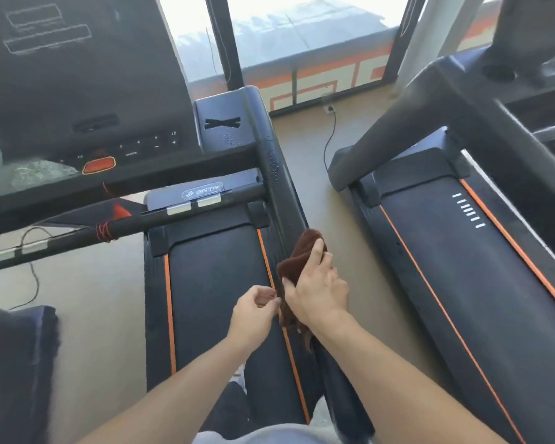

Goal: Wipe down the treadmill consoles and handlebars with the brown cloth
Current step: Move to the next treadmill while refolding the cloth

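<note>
The brown cloth [297, 261] is draped over the right handlebar [274, 168] of the treadmill in front of me. My right hand [318, 283] presses down on the cloth and grips it around the bar. My left hand [255, 310] hovers just left of the cloth's lower end, fingers loosely curled and pinched together; whether they touch the cloth is unclear. The black console [87, 75] with an orange button [98, 165] rises at the upper left. A cross handlebar [141, 224] runs below it.
A second treadmill [462, 267] stands to the right, across a strip of brown floor [340, 245]. A power cable [329, 142] runs to a wall socket under the windows. The belt [218, 283] with orange stripes lies below my hands.
</note>
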